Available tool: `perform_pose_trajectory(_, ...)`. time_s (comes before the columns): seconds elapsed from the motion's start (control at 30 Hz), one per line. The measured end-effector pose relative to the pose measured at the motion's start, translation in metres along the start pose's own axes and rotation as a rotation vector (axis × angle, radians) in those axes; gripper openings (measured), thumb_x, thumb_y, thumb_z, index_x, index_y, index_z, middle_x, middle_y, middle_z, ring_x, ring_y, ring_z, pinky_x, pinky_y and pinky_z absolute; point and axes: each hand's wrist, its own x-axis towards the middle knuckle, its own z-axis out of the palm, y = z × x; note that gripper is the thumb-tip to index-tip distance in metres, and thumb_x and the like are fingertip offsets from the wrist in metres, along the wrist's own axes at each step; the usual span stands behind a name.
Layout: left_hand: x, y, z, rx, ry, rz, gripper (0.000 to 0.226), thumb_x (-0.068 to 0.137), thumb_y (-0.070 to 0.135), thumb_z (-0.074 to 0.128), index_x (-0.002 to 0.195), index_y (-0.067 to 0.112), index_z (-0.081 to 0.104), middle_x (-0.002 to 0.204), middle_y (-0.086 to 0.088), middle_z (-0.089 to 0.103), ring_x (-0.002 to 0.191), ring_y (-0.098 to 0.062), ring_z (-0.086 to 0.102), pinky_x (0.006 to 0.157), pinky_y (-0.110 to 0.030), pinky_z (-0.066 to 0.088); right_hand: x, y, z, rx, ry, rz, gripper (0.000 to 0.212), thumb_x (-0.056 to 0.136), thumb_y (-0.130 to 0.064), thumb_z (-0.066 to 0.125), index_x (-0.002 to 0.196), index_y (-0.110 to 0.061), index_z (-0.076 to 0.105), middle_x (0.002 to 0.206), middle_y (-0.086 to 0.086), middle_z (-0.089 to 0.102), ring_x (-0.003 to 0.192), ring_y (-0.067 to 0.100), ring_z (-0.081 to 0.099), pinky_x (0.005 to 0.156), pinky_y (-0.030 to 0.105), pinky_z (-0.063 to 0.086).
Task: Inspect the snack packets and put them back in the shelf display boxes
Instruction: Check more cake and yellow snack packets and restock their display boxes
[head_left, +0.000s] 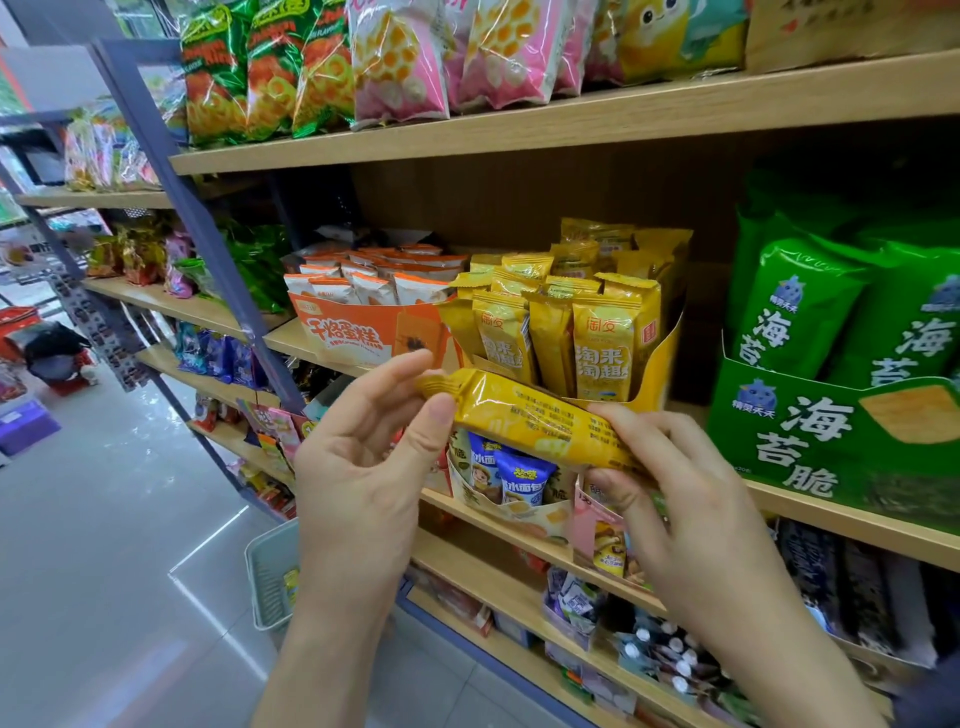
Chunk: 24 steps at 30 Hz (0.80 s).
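Yellow snack packet (530, 421) lies crosswise in the head view, just below the frame's centre. Both hands hold it in the air in front of the shelf edge. It is tilted, its left end higher, and its printed back faces the camera. That is probably why it is held this way: the small text is turned to the person for reading.

The left hand (363, 467), at 9 o'clock from the packet, pinches the crimped end seal between thumb and forefinger. Its other fingers are loosely bent, and the forearm rises from 6 o'clock. The right hand (691, 499), at 4 o'clock, grasps the lower end with fingers over the top and thumb beneath, its back toward the camera. Gripping only the 2 ends leaves the middle uncovered.

The yellow display box (665, 358) stands at 12 o'clock from the packet, just behind it. It is packed with upright matching packets, so the way back looks short. An orange display box (353, 338) sits at 10 o'clock and a green display box (831, 436) at 3 o'clock. Inspection seems under way; the return is not yet made.
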Motion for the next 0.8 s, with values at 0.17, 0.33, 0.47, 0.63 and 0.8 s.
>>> perform_pose_trajectory(0.17, 0.002, -0.001, -0.005, 0.149, -0.134, 0.106, 0.034, 0.085, 0.041, 0.073, 0.118, 0.032, 0.07, 0.109, 0.002, 0.067, 0.103, -0.017, 0.064, 0.079, -0.019, 0.054, 0.0, -0.004, -0.002, -0.042, -0.002, -0.015, 0.046, 0.094, -0.051, 0.034, 0.134, -0.035, 0.048, 0.114, -0.008, 0.052, 0.092, 0.019, 0.057, 0.067, 0.039, 0.054)
perform_pose_trajectory(0.33, 0.008, -0.009, -0.01, 0.097, 0.037, 0.077, 0.021, 0.086, 0.031, 0.072, 0.105, 0.024, 0.076, 0.103, -0.005, 0.073, 0.097, -0.026, 0.07, 0.077, -0.034, 0.058, 0.0, -0.006, -0.01, 0.2, -0.018, -0.003, 0.051, 0.082, -0.056, 0.06, 0.131, -0.049, 0.05, 0.114, -0.023, 0.058, 0.105, 0.0, 0.056, 0.08, 0.013, 0.05)
perform_pose_trajectory(0.47, 0.011, -0.015, -0.007, -0.154, 0.163, -0.16, 0.02, 0.082, 0.027, 0.064, 0.095, 0.015, 0.074, 0.09, -0.005, 0.075, 0.086, -0.018, 0.073, 0.067, -0.026, 0.058, 0.001, -0.008, -0.018, 0.507, 0.0, 0.023, 0.046, 0.077, -0.051, 0.072, 0.122, -0.049, 0.06, 0.116, -0.022, 0.065, 0.11, 0.007, 0.062, 0.086, 0.022, 0.054)
perform_pose_trajectory(0.63, 0.014, -0.027, -0.008, -0.123, 0.131, -0.244, 0.018, 0.096, 0.021, 0.056, 0.095, 0.017, 0.073, 0.09, -0.005, 0.076, 0.09, -0.022, 0.073, 0.068, -0.026, 0.059, 0.001, -0.018, -0.024, 0.692, 0.087, 0.08, 0.042, 0.065, -0.034, 0.081, 0.106, -0.037, 0.073, 0.1, -0.006, 0.074, 0.085, 0.016, 0.071, 0.069, 0.024, 0.059)
perform_pose_trajectory(0.8, 0.013, -0.036, -0.007, 0.252, 0.092, -0.105, 0.026, 0.101, 0.024, 0.051, 0.092, 0.033, 0.074, 0.087, 0.014, 0.075, 0.09, -0.006, 0.069, 0.074, -0.031, 0.058, 0.004, -0.031, -0.022, 0.723, 0.205, 0.119, 0.037, 0.064, -0.027, 0.079, 0.101, -0.032, 0.075, 0.079, 0.019, 0.066, 0.057, 0.041, 0.059, 0.056, 0.033, 0.053)
